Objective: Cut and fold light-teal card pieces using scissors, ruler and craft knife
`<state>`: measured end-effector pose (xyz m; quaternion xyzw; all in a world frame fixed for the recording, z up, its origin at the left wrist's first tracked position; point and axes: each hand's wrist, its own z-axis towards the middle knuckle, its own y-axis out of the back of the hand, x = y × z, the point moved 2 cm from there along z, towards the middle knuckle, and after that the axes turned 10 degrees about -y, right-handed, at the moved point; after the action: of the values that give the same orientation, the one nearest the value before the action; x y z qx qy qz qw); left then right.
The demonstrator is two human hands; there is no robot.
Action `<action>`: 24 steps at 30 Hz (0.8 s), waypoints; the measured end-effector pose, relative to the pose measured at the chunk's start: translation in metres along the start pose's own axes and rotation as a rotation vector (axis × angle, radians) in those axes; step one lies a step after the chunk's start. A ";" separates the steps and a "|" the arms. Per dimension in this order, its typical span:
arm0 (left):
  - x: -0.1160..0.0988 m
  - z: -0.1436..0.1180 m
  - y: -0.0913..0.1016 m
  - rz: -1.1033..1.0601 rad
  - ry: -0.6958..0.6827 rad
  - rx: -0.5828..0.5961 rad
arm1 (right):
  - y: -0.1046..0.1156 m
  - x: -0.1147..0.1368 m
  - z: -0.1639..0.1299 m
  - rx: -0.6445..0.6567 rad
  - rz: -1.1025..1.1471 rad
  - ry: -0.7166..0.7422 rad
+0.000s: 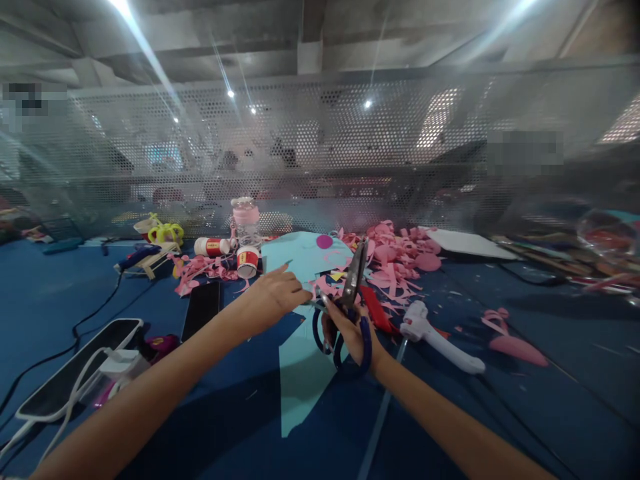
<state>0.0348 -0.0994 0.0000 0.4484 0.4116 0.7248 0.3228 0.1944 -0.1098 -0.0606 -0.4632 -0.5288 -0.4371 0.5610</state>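
Blue-handled metal scissors [353,283] pointed blades-forward above a blue tabletop [235,413]. Far left of them lay a white-edged, black flat device [65,378], then a black rectangular phone [201,310]. Near the scissors' left side, a bare left hand [281,290] curled partway; whether it pinched anything could not be told. Light-blue paper [303,373] lay just left of the handles, which a bare right hand [350,328] gripped, fingers curled. Right of the scissors rested an L-shaped white plastic tool [443,341] and, farther right, a pink cutout [517,349].
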 end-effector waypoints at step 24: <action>0.007 -0.006 0.017 -0.023 0.219 -0.164 | 0.001 -0.001 -0.008 0.068 -0.257 0.139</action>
<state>0.0245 -0.1031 0.0157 0.3339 0.3887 0.7970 0.3198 0.1968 -0.1179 -0.0619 -0.3409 -0.5584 -0.5180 0.5510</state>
